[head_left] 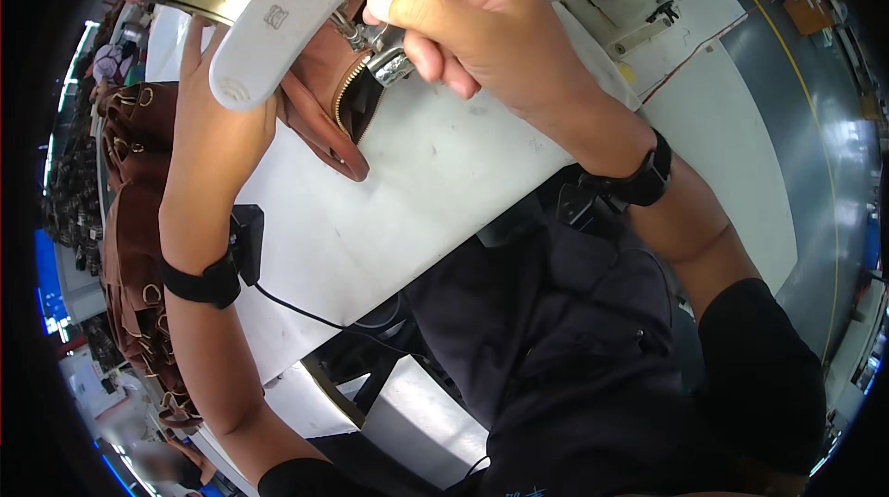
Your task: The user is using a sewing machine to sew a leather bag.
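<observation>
A brown leather piece (319,131) with an open brass-toothed zipper lies on the white worktop, under the metal foot and needle parts (389,62) of a sewing machine. My right hand (491,34) is closed beside these parts, thumb and forefinger pinched together at the metal. What is between them is too small to make out. My left hand (222,117) rests against the leather's left side. One of its fingers points away from me; the others are hidden behind a pale grey rounded panel (269,43) with printed icons.
Several brown leather bags with metal rings (134,228) are heaped along the left edge of the white worktop (417,163). Black straps circle both wrists, and a cable (301,312) runs from the left one. An open carton (426,414) stands below the front edge. At right lies a grey floor.
</observation>
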A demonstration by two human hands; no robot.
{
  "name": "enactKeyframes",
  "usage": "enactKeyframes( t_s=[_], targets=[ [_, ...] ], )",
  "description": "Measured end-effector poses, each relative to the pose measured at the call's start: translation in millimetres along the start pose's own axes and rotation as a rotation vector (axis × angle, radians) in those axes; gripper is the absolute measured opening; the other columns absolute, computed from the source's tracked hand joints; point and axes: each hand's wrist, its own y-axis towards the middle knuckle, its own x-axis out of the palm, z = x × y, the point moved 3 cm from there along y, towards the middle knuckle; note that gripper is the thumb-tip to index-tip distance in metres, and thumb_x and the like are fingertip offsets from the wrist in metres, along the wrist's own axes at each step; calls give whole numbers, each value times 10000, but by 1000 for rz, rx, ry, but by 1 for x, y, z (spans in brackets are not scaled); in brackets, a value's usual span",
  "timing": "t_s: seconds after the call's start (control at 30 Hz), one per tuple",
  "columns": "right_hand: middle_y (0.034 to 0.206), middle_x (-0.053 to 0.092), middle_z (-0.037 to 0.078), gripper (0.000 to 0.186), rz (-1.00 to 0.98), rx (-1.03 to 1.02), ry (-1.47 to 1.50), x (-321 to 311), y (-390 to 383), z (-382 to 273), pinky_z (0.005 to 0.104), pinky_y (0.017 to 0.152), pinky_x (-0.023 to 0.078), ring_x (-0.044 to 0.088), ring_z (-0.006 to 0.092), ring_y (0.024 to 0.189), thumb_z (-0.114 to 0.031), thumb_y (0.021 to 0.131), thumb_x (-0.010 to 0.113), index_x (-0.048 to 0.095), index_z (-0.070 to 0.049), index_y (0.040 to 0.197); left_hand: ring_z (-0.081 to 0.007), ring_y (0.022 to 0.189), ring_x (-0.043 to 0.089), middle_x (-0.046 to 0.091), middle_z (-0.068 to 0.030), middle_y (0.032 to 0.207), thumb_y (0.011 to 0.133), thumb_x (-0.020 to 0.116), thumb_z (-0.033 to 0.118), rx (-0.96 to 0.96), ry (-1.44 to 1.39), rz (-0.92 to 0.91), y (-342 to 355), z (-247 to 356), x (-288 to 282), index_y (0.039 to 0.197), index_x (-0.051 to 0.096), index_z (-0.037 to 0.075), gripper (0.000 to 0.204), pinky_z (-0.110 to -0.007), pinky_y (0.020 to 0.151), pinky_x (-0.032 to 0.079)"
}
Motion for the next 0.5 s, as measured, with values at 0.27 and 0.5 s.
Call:
enactKeyframes(
  t_s=[0.27,0.5],
  targets=[
    [653,656,24,270,52,-133,41,8,-2,5,261,453,433,538,68,474,-229,982,680,713,38,966,-376,1202,611,682,-188,1228,831,667,0,41,110,85,-13,11,-11,1282,657,36,453,-489,1073,442],
    [714,654,11,241,112,-163,123,8,-16,19,221,481,428,542,43,516,-188,1032,645,711,20,1136,-283,928,581,570,-73,908,725,713,65,-155,180,-112,-41,54,-50,967,597,90,269,-423,837,423]
  ],
)
